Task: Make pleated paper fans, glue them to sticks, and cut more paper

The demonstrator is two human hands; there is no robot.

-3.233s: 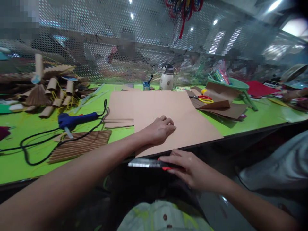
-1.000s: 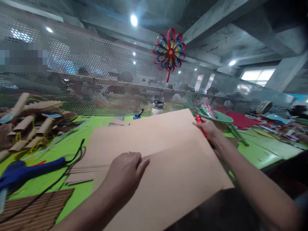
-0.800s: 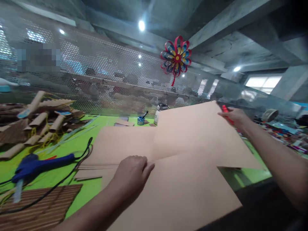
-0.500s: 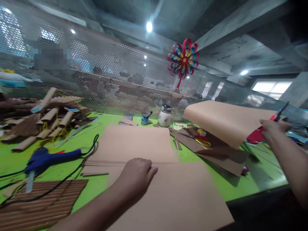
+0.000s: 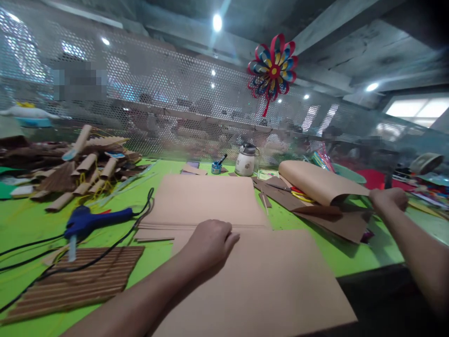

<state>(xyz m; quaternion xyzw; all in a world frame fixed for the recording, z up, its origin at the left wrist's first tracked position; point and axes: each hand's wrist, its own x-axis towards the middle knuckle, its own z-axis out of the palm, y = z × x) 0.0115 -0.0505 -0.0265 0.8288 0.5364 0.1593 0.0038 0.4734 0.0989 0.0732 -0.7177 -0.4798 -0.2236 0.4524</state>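
My left hand (image 5: 212,241) rests closed on the upper part of a large flat brown sheet (image 5: 266,285), its fingers curled; anything beneath them is hidden. Behind it lies a stack of brown sheets (image 5: 206,199). Out to the right, my right hand (image 5: 389,200) is closed at the corner of a curled brown sheet (image 5: 312,182), beside a dark upright tool whose lower end the hand hides. That curled sheet lies over darker cardboard pieces (image 5: 345,224) and yellow-and-red-handled scissors (image 5: 301,194).
A blue glue gun (image 5: 94,222) and its cord lie left, above corrugated cardboard (image 5: 84,276). Cardboard rolls (image 5: 87,164) are piled behind. A white bottle (image 5: 245,160) and small blue jar (image 5: 216,167) stand at the back before a perforated screen (image 5: 168,103).
The curled sheet has come down over the cardboard and scissors. My right hand has moved slightly lower with it, and the red item beside it no longer shows there. The view has shifted.
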